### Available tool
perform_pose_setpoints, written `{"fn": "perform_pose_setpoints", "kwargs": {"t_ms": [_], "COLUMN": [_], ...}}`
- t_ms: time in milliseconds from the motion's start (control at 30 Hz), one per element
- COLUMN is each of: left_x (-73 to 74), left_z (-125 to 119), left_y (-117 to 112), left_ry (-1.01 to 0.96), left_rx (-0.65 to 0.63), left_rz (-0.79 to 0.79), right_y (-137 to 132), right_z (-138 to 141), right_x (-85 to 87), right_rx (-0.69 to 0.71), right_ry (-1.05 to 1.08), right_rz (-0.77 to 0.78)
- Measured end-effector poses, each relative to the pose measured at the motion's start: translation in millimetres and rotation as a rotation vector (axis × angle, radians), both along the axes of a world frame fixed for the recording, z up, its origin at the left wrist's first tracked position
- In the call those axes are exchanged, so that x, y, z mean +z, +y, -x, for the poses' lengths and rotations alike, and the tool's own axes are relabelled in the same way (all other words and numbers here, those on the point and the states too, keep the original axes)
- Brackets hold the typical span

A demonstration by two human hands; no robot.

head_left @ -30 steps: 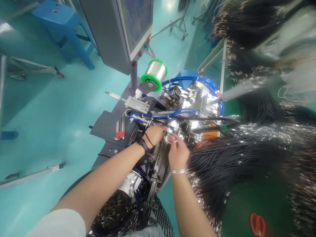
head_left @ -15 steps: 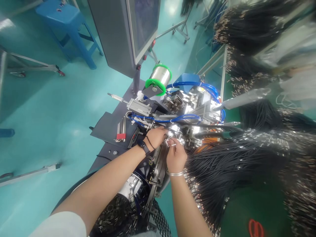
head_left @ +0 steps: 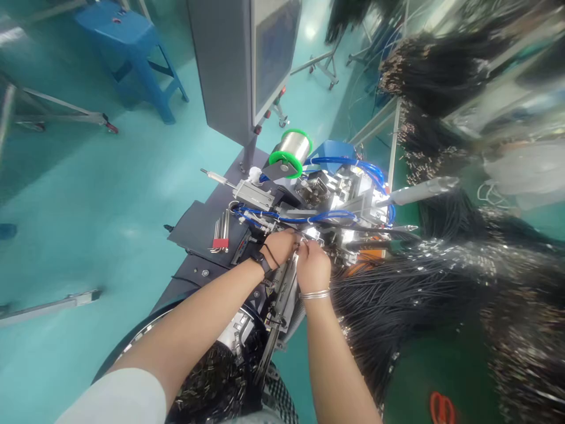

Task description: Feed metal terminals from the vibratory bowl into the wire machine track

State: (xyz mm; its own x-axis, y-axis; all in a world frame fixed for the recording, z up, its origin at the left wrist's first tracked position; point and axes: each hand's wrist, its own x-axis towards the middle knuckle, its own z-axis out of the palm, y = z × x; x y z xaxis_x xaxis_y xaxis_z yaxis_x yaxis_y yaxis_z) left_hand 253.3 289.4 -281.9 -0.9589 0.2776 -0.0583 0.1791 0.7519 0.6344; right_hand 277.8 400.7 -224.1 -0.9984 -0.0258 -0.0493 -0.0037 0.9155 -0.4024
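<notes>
My left hand [head_left: 281,245] reaches into the middle of a small machine [head_left: 326,200] with blue hoses, its fingers curled against the metal parts there. Touching it on the right, my right hand [head_left: 312,266] is pinched shut at the same spot; what it holds is too small to make out. A metal feed track [head_left: 278,300] runs from under my hands down to a round bowl of small metal parts [head_left: 212,371]. A black band sits on my left wrist, a silver bangle on my right.
A green-rimmed spool of wire [head_left: 292,150] and a grey screen cabinet [head_left: 247,65] stand behind the machine. Hex keys [head_left: 219,229] lie on the left. Black cable bundles [head_left: 397,294] with metal ends fill the right. A blue stool [head_left: 128,47] stands far left; red scissors [head_left: 441,406] lie low right.
My right hand has moved up and left, closing against my left hand at the machine. The small white piece seen between its fingers before no longer shows. The view has shifted.
</notes>
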Motion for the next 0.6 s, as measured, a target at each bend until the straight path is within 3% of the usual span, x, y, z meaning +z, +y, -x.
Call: {"fn": "perform_pose_setpoints", "kwargs": {"t_ms": [133, 333, 600], "left_x": [0.1, -1.1, -2.2], "left_z": [0, -2, -2], "left_y": [0, 1, -1], "left_ry": [-0.015, -0.018, -0.010], "left_rx": [0.006, 0.021, 0.000], "left_rz": [0.003, 0.015, 0.021], "right_y": [-5, 1, 3], "right_z": [-4, -9, -7], "right_x": [-6.6, -20.3, -8.1], "right_rx": [-0.051, -0.123, -0.089], "right_ry": [0.023, 0.083, 0.073], "right_rz": [-0.100, -0.059, -0.024]}}
